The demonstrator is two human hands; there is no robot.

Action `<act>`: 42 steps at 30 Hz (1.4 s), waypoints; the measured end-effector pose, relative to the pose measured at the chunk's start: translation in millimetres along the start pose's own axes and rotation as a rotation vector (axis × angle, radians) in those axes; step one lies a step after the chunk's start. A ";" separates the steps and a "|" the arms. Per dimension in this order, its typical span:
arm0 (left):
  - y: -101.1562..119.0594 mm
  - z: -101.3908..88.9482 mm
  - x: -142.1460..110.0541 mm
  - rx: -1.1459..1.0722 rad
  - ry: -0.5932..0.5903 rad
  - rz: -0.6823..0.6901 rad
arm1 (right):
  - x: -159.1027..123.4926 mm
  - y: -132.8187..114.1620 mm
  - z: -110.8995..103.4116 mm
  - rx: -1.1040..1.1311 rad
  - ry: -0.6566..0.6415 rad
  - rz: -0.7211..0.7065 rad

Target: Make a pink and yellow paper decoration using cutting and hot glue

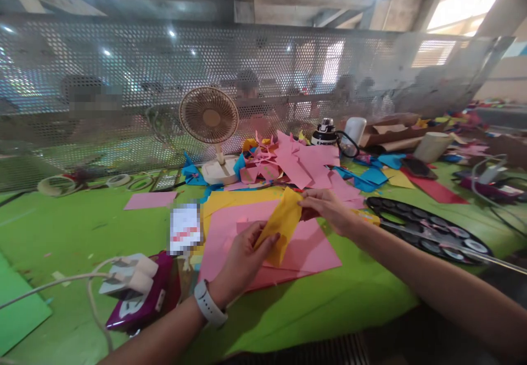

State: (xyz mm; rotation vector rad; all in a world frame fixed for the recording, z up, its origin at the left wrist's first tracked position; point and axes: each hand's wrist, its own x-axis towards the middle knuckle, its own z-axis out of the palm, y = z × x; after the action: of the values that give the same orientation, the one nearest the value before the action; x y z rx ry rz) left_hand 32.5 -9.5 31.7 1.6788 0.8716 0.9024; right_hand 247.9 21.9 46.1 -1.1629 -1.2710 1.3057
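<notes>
A folded piece of yellow paper (280, 232) is held up between both hands, tilted, over the table. My left hand (251, 252), with a white watch on its wrist, pinches its lower left part between thumb and fingers. The fingers of my right hand (323, 207) close on its upper right edge. Beneath lie large pink sheets (307, 252), and behind them a yellow sheet (224, 201) shows.
At the back stands a small fan (209, 118) beside a heap of pink paper scraps (304, 162). A purple power strip (142, 299) with plugs lies left, a black palette (428, 230) right. A perforated metal screen (135, 101) bounds the green table (321, 304).
</notes>
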 end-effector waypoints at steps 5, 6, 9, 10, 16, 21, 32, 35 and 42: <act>-2.6 -2.4 2.0 0.136 -0.057 0.014 | -1.5 -12.1 -18.1 -0.137 -0.077 0.070; -4.0 -2.3 2.0 0.147 -0.069 0.004 | -2.6 -13.3 -19.4 -0.153 -0.098 0.068; -8.1 -1.6 1.5 0.164 -0.090 -0.026 | -4.5 -13.4 -19.9 -0.198 -0.149 0.047; -8.9 -1.4 1.4 0.163 -0.094 -0.034 | -4.1 -12.0 -19.7 -0.217 -0.160 0.043; -5.3 -3.6 4.3 0.091 -0.104 -0.074 | 4.4 4.2 -31.8 -0.317 -0.191 0.021; -2.3 -8.0 8.6 0.073 -0.096 -0.078 | 0.8 0.6 -47.5 -0.345 -0.006 -0.087; -4.4 -9.8 13.3 -0.055 -0.158 -0.195 | -4.0 16.2 -26.1 -0.201 -0.350 0.036; -1.7 -15.4 16.9 -0.151 -0.231 -0.246 | -3.3 20.8 -31.6 -0.157 -0.416 0.090; -3.9 -24.3 18.6 0.010 -0.266 -0.270 | -0.3 12.6 -46.6 -0.352 -0.263 -0.052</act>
State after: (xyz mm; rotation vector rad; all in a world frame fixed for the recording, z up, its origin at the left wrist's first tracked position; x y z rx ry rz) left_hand 19.3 18.1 36.3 1.5980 0.8933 0.4795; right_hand 294.2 26.2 33.0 -1.2134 -1.7666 1.2577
